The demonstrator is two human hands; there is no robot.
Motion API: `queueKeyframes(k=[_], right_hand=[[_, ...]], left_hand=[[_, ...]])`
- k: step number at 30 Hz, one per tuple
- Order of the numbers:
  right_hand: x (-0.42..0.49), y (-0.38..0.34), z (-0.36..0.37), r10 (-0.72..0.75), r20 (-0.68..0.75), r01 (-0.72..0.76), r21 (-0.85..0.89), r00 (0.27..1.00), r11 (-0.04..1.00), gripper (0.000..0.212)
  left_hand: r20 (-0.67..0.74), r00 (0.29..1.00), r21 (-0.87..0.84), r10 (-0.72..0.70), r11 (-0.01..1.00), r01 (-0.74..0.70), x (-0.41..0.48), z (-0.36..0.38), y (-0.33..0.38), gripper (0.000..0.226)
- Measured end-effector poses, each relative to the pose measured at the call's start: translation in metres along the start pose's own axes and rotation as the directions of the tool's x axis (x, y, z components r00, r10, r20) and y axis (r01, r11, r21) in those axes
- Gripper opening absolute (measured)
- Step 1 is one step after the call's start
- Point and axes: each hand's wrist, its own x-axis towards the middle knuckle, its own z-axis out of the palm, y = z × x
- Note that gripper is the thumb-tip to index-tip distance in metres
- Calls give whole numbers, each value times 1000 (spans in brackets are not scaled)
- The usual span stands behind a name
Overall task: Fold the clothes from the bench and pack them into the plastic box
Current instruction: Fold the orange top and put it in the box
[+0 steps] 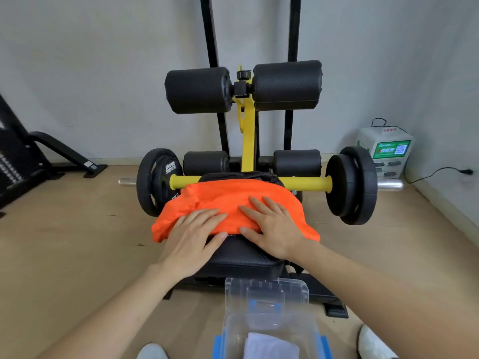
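Note:
An orange garment lies spread across the black padded bench seat, its edges hanging over both sides. A dark garment peeks out beyond it at the far end of the seat. My left hand rests flat on the near left part of the orange cloth, fingers apart. My right hand presses flat on its near right part. The clear plastic box with blue clips stands on the floor below the bench, lid tipped up, with a folded white cloth inside.
The yellow machine frame carries black foam rollers and weight plates on both sides. A white and green charging station stands at the right wall. A black rack sits at the left. My shoes flank the box.

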Motion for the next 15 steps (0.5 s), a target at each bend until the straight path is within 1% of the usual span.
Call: queueKeyframes(k=[2,3,4,5,6,7,8,9,10,12,14,15], right_hand=[[2,1,4,-4,21,5,-62,1000,998,82],[3,2,5,-5,17,6,-65,1000,998,86],[4,3,5,-4,13,5,-59,1000,998,87],[5,4,6,-1,13,2,-56,1000,998,87],[6,4,6,-1,13,1,-59,1000,998,86],[6,4,7,0,14,1,-68,1000,998,86],[6,4,7,0,16,2,-77,1000,997,86],[6,4,8,-1,15,2,-84,1000,997,86],[6,4,8,-1,12,2,-88,1000,996,86],[7,3,6,-5,12,6,-95,1000,995,83],[6,3,4,-25,0,25,-91,1000,996,73],[5,2,4,-41,-19,39,-79,999,996,68]], left_hand=[[35,999,69,-29,997,27,-6,-5,-13,64],[48,998,120,-47,992,41,-7,-6,-21,64],[47,994,165,-101,982,92,-6,-8,-31,63],[44,977,159,-210,967,201,-5,-11,-42,61],[48,937,132,-347,932,338,-3,-13,-57,59],[58,877,87,-477,877,472,-2,-17,-70,59],[59,827,59,-559,829,556,-5,-21,-81,57],[40,804,11,-593,805,593,-11,-26,-89,54],[6,806,-56,-592,805,591,-17,-29,-95,49],[-40,840,-238,-542,821,519,-30,-33,-99,35],[-10,882,-366,-472,822,436,-40,-32,-99,24],[12,902,-392,-432,827,402,-44,-31,-98,24]])
